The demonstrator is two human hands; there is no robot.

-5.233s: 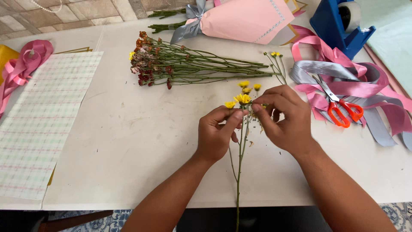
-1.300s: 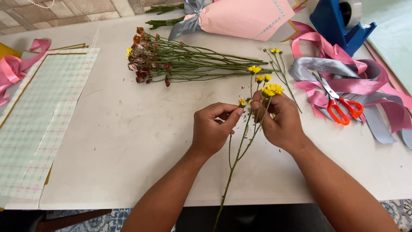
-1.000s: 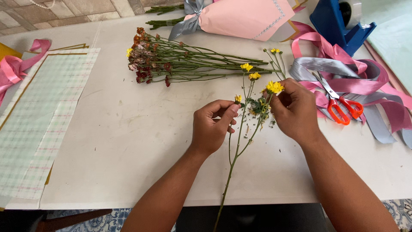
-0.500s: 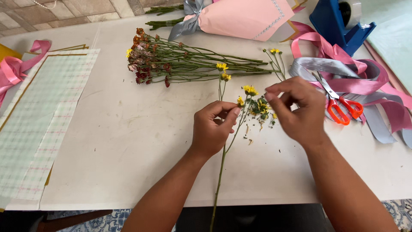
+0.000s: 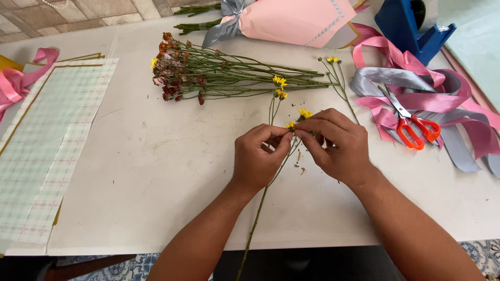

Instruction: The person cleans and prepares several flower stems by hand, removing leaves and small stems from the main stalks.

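Fingers of both hands meet on one thin yellow-flowered stem (image 5: 271, 174) at the middle of the white table (image 5: 156, 171). The left hand (image 5: 259, 162) pinches it just under the blooms; the right hand (image 5: 336, 145) grips a side shoot beside them. The step in hand looks like stripping small shoots and leaves, and it seems to call for a light pull so the stem does not snap. The stem is long, green and slender, running off the near edge, with small yellow heads. Far behind lies a bunch of stems (image 5: 219, 78); orange-handled scissors (image 5: 411, 122) rest right.
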